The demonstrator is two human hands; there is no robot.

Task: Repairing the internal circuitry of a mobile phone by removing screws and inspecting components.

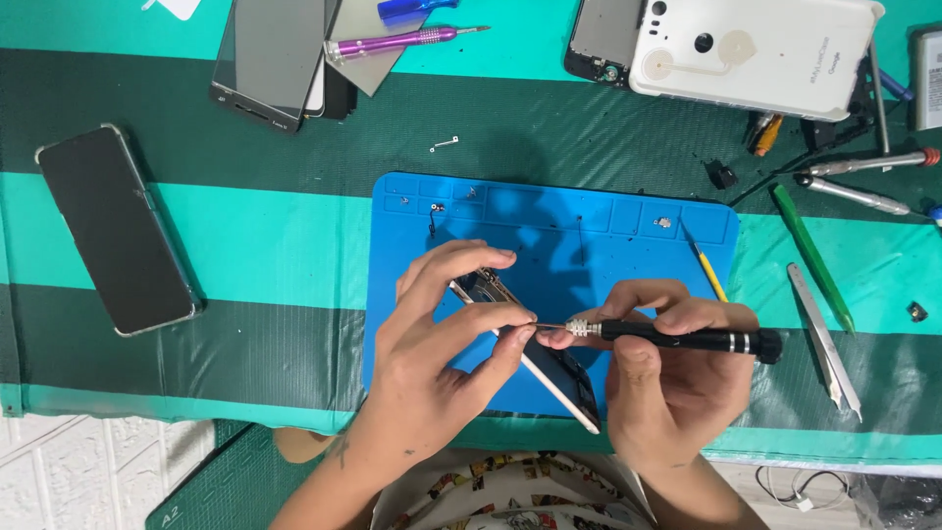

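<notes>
Left hand: the left hand (432,339) pinches the upper end of an opened gold-edged smartphone (535,358), thumb and fingers closed on its frame, tilted above the mat.
Right hand: the right hand (667,368) is clamped around a black-handled precision screwdriver (687,339), held level, its silver tip pointing left and meeting the left fingertips at the phone's edge.
Phone: it lies between the two hands, slanting from upper left to lower right, its lower end just beside the right wrist.
Mat: a blue silicone repair mat (628,245) lies under both hands on the green striped tabletop (245,236), small screws resting in its top compartments.
Left of the mat: a black smartphone (118,231) lies face up, well apart from the hands.
Far edge: a white phone back cover (756,49) and a purple-handled screwdriver (402,41).
Right side: a green plastic pry stick (812,257) and silver tweezers (826,339) lie near the screwdriver's end.
</notes>
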